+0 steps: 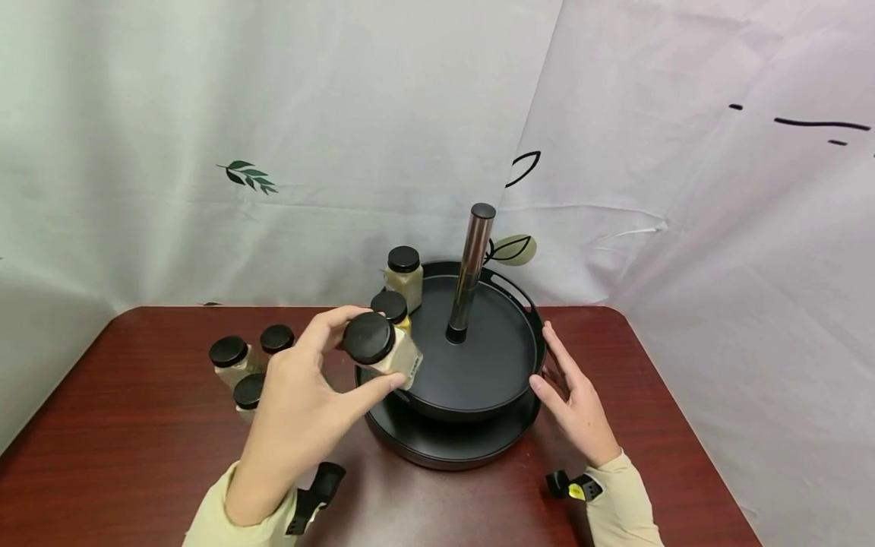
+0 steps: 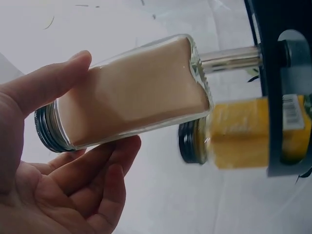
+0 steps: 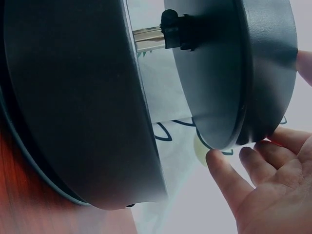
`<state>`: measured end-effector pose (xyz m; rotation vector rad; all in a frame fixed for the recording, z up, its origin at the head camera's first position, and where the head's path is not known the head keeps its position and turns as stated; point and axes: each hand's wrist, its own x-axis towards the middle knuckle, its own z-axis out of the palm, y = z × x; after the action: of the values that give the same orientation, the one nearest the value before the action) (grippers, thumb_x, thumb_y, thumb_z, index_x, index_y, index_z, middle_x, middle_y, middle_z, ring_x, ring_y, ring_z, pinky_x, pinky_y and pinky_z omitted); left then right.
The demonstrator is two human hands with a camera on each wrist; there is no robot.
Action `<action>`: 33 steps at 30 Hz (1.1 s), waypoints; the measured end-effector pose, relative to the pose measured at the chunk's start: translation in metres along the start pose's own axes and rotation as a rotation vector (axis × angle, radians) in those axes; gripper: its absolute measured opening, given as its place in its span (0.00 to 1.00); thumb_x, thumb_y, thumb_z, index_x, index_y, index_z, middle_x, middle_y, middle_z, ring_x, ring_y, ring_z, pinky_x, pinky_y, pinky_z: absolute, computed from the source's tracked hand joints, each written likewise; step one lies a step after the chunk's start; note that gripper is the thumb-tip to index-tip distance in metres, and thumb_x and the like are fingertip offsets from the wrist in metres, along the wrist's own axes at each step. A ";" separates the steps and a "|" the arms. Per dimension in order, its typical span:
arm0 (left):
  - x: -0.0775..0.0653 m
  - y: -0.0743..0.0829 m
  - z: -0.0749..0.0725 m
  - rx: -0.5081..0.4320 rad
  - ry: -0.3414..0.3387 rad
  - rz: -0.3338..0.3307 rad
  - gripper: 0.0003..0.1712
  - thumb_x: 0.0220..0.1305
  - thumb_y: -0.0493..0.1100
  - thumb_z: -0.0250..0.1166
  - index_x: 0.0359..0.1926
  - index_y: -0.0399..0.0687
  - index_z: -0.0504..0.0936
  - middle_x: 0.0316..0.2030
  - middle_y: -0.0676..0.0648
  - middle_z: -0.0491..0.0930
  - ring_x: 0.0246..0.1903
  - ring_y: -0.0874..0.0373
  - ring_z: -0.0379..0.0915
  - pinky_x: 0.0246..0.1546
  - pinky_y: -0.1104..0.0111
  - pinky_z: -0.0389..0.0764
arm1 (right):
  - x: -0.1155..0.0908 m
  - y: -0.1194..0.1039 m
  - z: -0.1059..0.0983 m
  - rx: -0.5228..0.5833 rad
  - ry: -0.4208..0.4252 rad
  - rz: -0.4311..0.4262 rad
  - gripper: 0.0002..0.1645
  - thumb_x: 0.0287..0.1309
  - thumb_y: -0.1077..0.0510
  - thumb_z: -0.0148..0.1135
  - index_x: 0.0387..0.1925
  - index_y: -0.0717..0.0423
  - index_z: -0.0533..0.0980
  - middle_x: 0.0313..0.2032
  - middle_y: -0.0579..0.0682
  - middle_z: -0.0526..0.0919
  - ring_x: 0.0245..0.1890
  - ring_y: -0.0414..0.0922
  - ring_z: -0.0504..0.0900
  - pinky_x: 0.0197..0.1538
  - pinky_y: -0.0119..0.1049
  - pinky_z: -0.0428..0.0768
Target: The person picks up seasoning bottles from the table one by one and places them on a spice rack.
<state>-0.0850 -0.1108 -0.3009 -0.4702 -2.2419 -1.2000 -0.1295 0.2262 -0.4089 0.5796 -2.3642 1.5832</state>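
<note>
My left hand (image 1: 301, 403) grips a square glass jar (image 1: 399, 358) of pale beige powder between thumb and fingers. The jar's black lid tilts toward the hand, and its base points over the left rim of the upper black tray (image 1: 478, 372). In the left wrist view, a yellow-filled jar (image 2: 239, 134) stands on that tray, close past the held jar's base. Another beige jar (image 1: 405, 282) stands behind it at the tray's back left. My right hand (image 1: 581, 414) touches the tray's right side, its fingers fairly straight along the outer wall and its thumb at the near side.
Below the upper tray is a wider lower black tray (image 1: 458, 448), and a shiny post (image 1: 472, 266) rises from the middle. Several black-lidded jars (image 1: 232, 365) stand on the red-brown table (image 1: 137, 425) at left, partly behind the left hand. A white cloth (image 1: 342, 114) hangs behind.
</note>
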 end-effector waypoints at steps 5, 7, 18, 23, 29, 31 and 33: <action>0.001 -0.002 0.014 0.022 -0.021 -0.003 0.43 0.42 0.44 0.85 0.60 0.51 0.75 0.40 0.60 0.84 0.34 0.69 0.79 0.33 0.76 0.72 | 0.000 0.001 0.000 -0.002 -0.006 0.004 0.44 0.68 0.69 0.57 0.79 0.46 0.54 0.78 0.47 0.52 0.72 0.56 0.61 0.67 0.29 0.67; 0.001 -0.003 0.020 0.030 -0.030 -0.003 0.43 0.42 0.46 0.85 0.60 0.50 0.75 0.40 0.59 0.85 0.37 0.69 0.80 0.36 0.74 0.75 | 0.000 0.001 0.001 -0.001 -0.007 0.002 0.44 0.68 0.69 0.57 0.79 0.46 0.53 0.78 0.46 0.52 0.73 0.55 0.61 0.67 0.30 0.67; 0.001 -0.006 0.047 0.090 -0.046 0.027 0.44 0.37 0.46 0.87 0.58 0.46 0.77 0.42 0.52 0.85 0.41 0.58 0.81 0.42 0.60 0.81 | 0.000 0.000 0.000 -0.009 -0.006 0.005 0.44 0.68 0.69 0.57 0.79 0.46 0.54 0.78 0.42 0.52 0.73 0.52 0.61 0.67 0.30 0.67; 0.000 -0.008 0.053 0.089 -0.078 0.008 0.43 0.38 0.46 0.87 0.58 0.46 0.78 0.43 0.53 0.84 0.41 0.58 0.81 0.41 0.60 0.81 | 0.000 0.000 0.000 -0.013 0.000 0.001 0.44 0.68 0.69 0.58 0.79 0.46 0.54 0.78 0.44 0.52 0.73 0.52 0.61 0.67 0.29 0.67; 0.000 -0.012 0.057 0.104 -0.112 -0.014 0.42 0.40 0.48 0.86 0.59 0.47 0.78 0.46 0.52 0.84 0.43 0.56 0.82 0.42 0.59 0.81 | 0.000 0.001 0.001 -0.007 0.003 -0.001 0.44 0.68 0.69 0.58 0.79 0.47 0.54 0.78 0.43 0.53 0.73 0.49 0.62 0.67 0.28 0.66; -0.001 -0.013 0.057 0.113 -0.122 -0.022 0.42 0.41 0.48 0.85 0.59 0.48 0.77 0.47 0.51 0.84 0.43 0.56 0.82 0.43 0.58 0.82 | 0.000 0.000 0.001 -0.006 0.004 0.000 0.44 0.68 0.69 0.58 0.79 0.47 0.54 0.78 0.43 0.53 0.73 0.47 0.62 0.67 0.28 0.66; -0.001 -0.013 0.058 0.121 -0.129 -0.028 0.43 0.41 0.49 0.85 0.59 0.48 0.77 0.47 0.50 0.84 0.44 0.55 0.82 0.43 0.58 0.82 | 0.000 0.000 0.000 -0.008 0.003 -0.001 0.44 0.68 0.69 0.58 0.79 0.47 0.54 0.78 0.43 0.53 0.73 0.46 0.62 0.67 0.28 0.66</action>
<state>-0.1086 -0.0695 -0.3364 -0.4819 -2.4216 -1.0674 -0.1293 0.2261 -0.4093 0.5757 -2.3662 1.5725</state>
